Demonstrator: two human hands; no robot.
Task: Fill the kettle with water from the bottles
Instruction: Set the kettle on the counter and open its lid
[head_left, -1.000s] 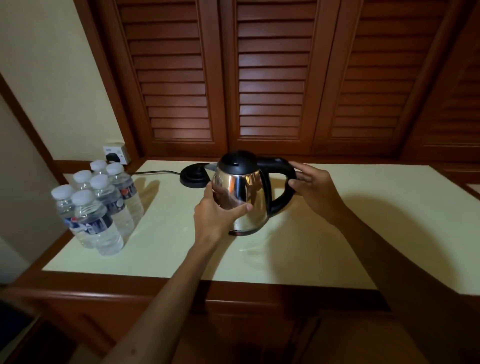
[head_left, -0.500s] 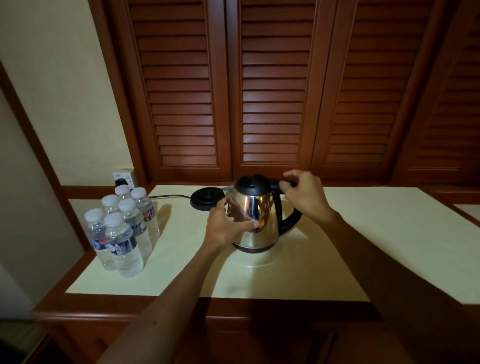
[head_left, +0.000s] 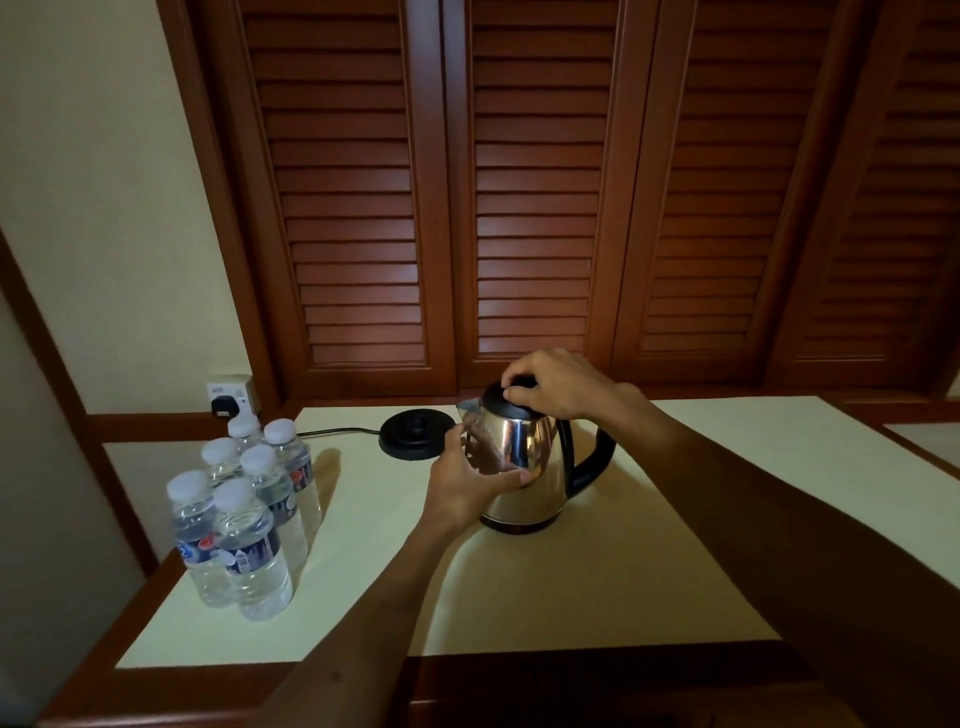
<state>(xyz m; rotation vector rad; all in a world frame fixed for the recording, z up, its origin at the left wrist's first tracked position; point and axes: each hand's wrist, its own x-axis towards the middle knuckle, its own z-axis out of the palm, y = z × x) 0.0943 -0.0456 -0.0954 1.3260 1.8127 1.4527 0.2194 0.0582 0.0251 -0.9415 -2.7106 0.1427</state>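
Bracing kettle (head_left: 524, 467) body on table (head_left: 597, 571) w/ L hand (head_left: 462, 488) fingers wrapped, R hand (head_left: 556, 384) has moved from handle to pinch lid (head_left: 498, 400), opening next; bottles (head_left: 244, 514) untouched.

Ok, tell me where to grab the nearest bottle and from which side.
Take the nearest bottle around its labelled middle, coming from the right, the open table side. It stands upright with other bottles packed behind and to its left, so only the right and front are free. The left hand is closest.
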